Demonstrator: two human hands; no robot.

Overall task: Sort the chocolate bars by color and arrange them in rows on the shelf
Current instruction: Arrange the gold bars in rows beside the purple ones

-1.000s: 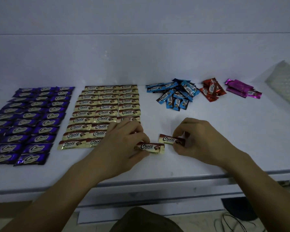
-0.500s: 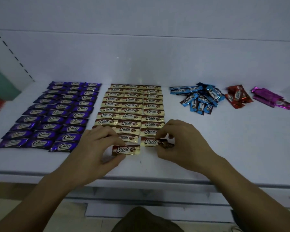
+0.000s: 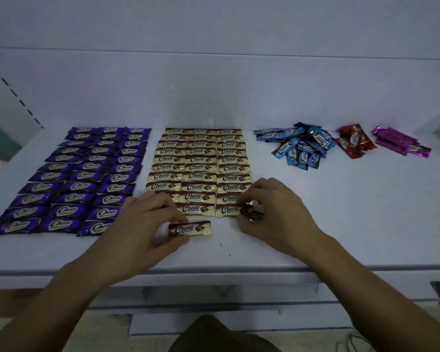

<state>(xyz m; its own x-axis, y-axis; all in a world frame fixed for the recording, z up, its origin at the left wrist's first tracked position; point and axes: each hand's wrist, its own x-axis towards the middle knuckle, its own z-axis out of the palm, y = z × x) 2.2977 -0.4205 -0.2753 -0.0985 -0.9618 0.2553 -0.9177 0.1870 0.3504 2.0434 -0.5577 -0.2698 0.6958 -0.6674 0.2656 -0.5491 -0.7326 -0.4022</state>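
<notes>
Pinching a gold bar (image 3: 191,228) with my left hand (image 3: 142,224), I hold it near the front of the white shelf (image 3: 341,224) — just below the gold rows (image 3: 198,158). My right hand (image 3: 277,217) grips the right end of a second gold bar (image 3: 226,210), last in the rows' right column, fingers curled round it.

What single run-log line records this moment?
left hand grips loose gold-wrapped chocolate bar | right hand pinches front-right gold-wrapped bar | blue-wrapped bars unsorted
</notes>
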